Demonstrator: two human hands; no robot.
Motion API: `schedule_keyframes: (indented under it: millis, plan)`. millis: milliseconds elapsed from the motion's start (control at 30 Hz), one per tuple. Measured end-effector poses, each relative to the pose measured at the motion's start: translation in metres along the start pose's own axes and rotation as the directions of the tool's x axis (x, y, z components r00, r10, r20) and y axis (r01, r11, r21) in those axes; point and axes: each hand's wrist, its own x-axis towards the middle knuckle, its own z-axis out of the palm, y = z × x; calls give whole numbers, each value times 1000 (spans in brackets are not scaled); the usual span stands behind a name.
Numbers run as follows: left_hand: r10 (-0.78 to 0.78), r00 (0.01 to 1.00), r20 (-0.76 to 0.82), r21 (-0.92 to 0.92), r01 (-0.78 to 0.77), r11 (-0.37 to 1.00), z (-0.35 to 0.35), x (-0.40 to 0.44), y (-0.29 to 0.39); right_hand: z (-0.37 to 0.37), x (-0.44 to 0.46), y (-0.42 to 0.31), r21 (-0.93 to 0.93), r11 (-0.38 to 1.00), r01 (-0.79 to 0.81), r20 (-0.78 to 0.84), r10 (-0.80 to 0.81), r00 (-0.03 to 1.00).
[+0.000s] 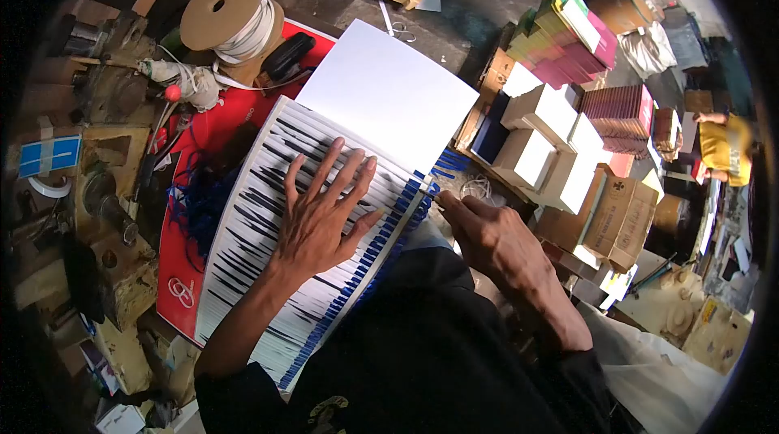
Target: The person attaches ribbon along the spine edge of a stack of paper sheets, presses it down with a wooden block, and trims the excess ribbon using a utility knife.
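A long row of white-paged blocks lies fanned out across the table, dark gaps showing between them. Short blue ribbon ends stick out along the edge nearest my body. My left hand lies on top of the row, palm down with fingers spread, pressing nothing between them. At the far end of the blue ribbon edge, my right hand is closed in a pinch around a slim tool; its kind is mostly hidden by the fingers. Beyond the row lies a blank white board or sheet.
A red board lies under the row, with a tangle of blue ribbon on it. A spool of white cord stands at the upper left. Stacked book blocks and a cardboard box sit at right. Another person is far right.
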Motion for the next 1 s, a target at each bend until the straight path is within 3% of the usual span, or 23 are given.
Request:
schedule_keyframes:
  millis: [433,800,1000]
  plan:
    - [0,1000,-2,-25,0,1000,3,1,0,0,4,2,48,999,1,-42,1,999]
    - [1,1000,-25,-57,-2,998,9,-1,-3,-25,-1,-21,-117,975,-188,170,206,964]
    - [-9,1000,-15,-46,9,999,7,1,-2,-25,3,-23,-142,972,-188,173,212,962]
